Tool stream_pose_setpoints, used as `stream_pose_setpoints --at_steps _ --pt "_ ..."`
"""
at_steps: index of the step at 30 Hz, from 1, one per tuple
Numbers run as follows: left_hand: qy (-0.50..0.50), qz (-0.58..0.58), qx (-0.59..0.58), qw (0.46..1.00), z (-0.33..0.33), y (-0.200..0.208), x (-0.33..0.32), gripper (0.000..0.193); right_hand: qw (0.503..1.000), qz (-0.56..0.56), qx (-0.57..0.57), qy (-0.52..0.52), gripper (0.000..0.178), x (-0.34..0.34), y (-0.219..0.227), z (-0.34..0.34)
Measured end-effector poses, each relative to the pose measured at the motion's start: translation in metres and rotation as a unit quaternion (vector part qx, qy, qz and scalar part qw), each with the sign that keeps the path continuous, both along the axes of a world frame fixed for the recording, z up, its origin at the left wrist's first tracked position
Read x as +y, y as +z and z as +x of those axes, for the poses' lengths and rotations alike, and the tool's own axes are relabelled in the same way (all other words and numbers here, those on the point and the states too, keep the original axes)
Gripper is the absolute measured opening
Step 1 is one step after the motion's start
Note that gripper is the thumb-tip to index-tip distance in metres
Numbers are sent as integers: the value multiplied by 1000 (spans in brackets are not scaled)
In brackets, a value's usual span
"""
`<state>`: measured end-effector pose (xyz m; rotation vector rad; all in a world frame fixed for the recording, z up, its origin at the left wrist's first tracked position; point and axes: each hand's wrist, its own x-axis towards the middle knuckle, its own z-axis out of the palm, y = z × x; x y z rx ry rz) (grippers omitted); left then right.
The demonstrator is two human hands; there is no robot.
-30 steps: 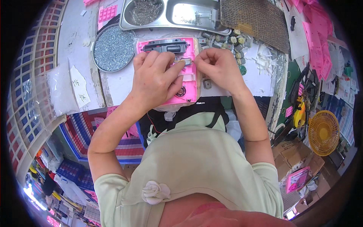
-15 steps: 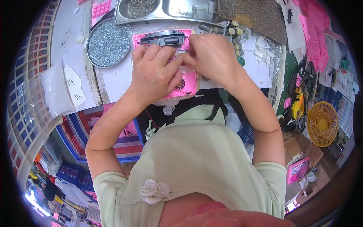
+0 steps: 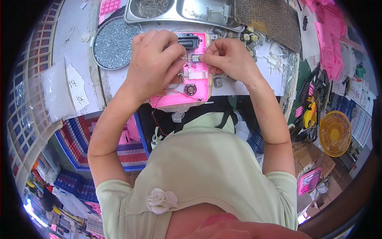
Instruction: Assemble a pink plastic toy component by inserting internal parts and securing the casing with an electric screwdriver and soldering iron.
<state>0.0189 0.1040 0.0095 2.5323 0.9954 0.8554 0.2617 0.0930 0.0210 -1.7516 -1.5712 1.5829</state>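
A pink plastic housing (image 3: 202, 93) lies on the work table in front of me. It carries a round black speaker (image 3: 190, 89), a black part (image 3: 189, 42) at its far end and thin red wires. My right hand (image 3: 232, 57) pinches a small silver motor (image 3: 196, 58) between thumb and forefinger, over the housing's right side. Across its left side bends my left hand (image 3: 155, 59), its fingers closed near the motor's left end; whatever they hold is hidden. A pale clear plastic piece (image 3: 196, 75) sits in the housing between motor and speaker.
A round tin of screws (image 3: 115, 44) stands left of the housing. Beyond it is a metal tray (image 3: 191, 18) with small parts. White plastic pieces (image 3: 277, 57) and several small motors (image 3: 250, 36) lie to the right. One loose metal part (image 3: 217, 82) is beside the housing.
My hands have moved apart, the left one up and leftward, the right one a little to the right. The motor, speaker and wires now show between them.
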Motion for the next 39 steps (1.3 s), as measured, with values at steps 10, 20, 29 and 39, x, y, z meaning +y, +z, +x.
stream_pose_setpoints --at_steps 10,20,29,39 --pt "8 17 -11 1000 4 -7 10 19 951 287 -107 42 21 -11 -14 -16" --pt "9 42 -18 999 -6 -17 -5 23 926 370 -61 -30 10 -27 -29 -19" --pt "15 67 -6 998 -8 -20 -2 19 844 518 -130 47 12 -27 -20 -22" --pt "-11 93 22 995 -8 -10 -1 28 914 394 -89 36 25 -28 -32 -19"
